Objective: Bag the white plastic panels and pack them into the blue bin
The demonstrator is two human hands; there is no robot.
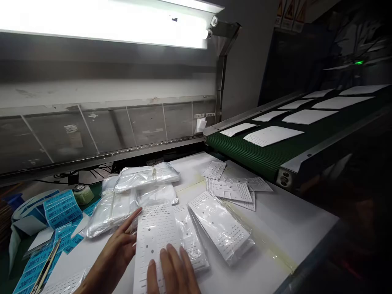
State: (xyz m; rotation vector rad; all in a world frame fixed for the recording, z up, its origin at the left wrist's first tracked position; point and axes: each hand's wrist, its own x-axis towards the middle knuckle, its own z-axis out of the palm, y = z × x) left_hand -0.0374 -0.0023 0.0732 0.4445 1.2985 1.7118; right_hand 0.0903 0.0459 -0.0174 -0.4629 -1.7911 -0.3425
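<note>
Resting on the face of a white perforated panel [157, 226], the right hand [173, 271] has its fingers spread and slightly bent, not closed around anything. The left hand [118, 247] is half open at the panel's left edge, index finger extended toward the upper corner; whether its other fingers grip the edge cannot be told. The panel is directly in front of the person, above the white-covered table [239, 267]. Just right of it are panels in clear bags [219, 224]. At left, tweezers [54, 252] lie across blue label sheets [29, 271] printed "20073"; a curled blue label strip [63, 208] bears the same number, its smaller print illegible. Beyond the left hand are bundled clear plastic bags [147, 177] and, farther left, a lidded jar [83, 195]. Loose panels [228, 190] overlap near the table's far edge. Behind them, a green conveyor belt [241, 153] carries white panels in two rows. Small labels [205, 115] on the back partition and triangular warning signs [289, 14] farther off are too small to read.
</note>
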